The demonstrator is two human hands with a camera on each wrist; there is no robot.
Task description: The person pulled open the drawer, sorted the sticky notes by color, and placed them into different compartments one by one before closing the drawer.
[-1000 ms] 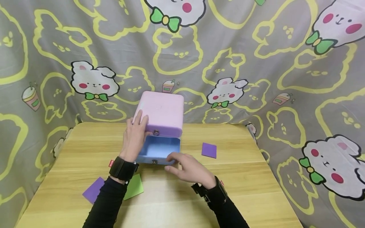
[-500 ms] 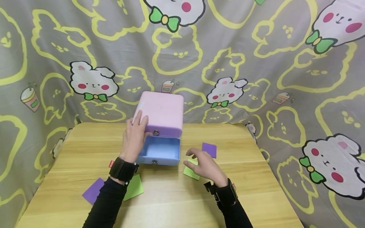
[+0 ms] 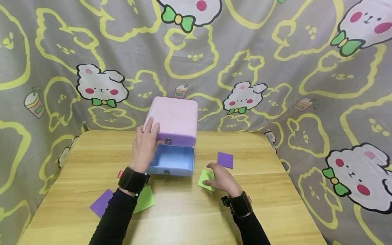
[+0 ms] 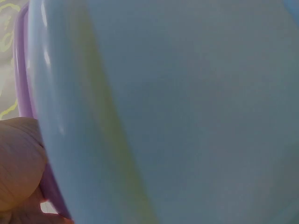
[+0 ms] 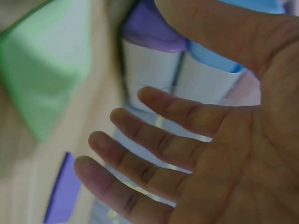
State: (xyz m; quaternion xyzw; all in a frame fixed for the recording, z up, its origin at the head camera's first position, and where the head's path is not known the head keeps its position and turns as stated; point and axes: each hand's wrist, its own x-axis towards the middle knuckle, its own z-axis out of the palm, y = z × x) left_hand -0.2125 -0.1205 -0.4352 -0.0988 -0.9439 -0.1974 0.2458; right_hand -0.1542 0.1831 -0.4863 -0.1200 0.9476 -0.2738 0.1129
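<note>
My left hand [image 3: 145, 144] rests on the left side of a pink box [image 3: 174, 117]. Its fingers lie along the top edge, and the thumb is by the purple front [image 3: 179, 140]. Below that front, a blue drawer [image 3: 173, 160] stands pulled out, with no items visible inside. In the left wrist view, the blue plastic [image 4: 187, 107] fills most of the picture, beside the thumb [image 4: 21, 163]. My right hand [image 3: 225, 180] hovers over a light green square [image 3: 204, 178], fingers spread and nothing in the palm. Just beyond it lies a small purple square [image 3: 225, 160].
Partly behind the left forearm lie another green square [image 3: 145, 200] and a larger purple square [image 3: 99, 202]. All this is on a wooden table [image 3: 269, 204], backed by a grey patterned curtain [image 3: 196, 68].
My right hand has moved right, from the blue drawer's front right corner to the green square, which has come into view. The left hand stays on the box.
</note>
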